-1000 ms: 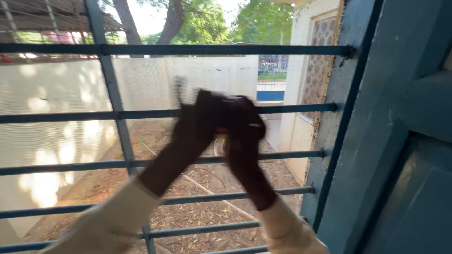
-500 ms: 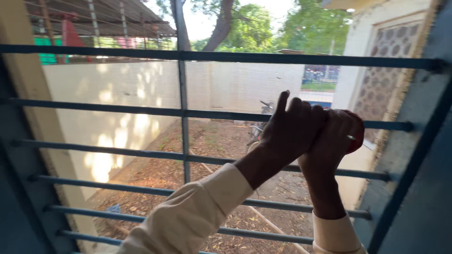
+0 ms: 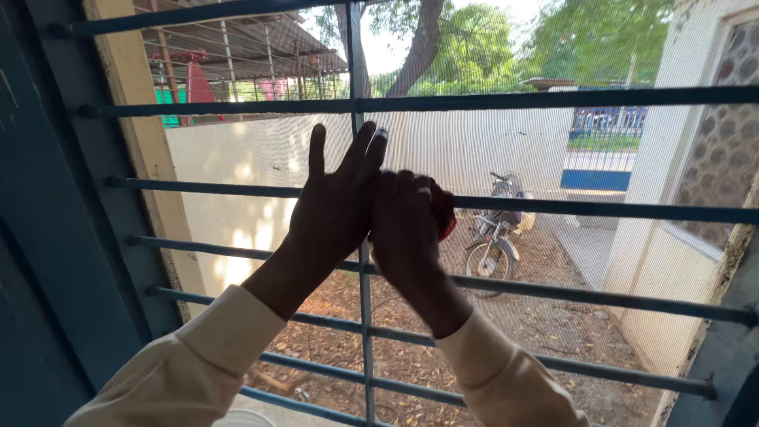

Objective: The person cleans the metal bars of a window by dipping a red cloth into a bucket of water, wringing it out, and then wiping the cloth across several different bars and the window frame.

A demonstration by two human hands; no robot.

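Here, both hands work at a window grille, one clutching something red.

The right hand (image 3: 407,225) is curled tight around a small red object (image 3: 447,224), possibly a cloth, pressed against the horizontal bar (image 3: 601,210) just beyond its knuckles; that bar's long axis runs left-right. The left hand (image 3: 336,209), touching the right one, is spread wide, fingers (image 3: 316,150) up beside the vertical bar (image 3: 365,316), holding nothing. A motorcycle (image 3: 494,237) stands far outside.

Barred window (image 3: 553,209), sunlit yard wall (image 3: 245,166), parked motorbike (image 3: 494,237), trees (image 3: 474,39) beyond
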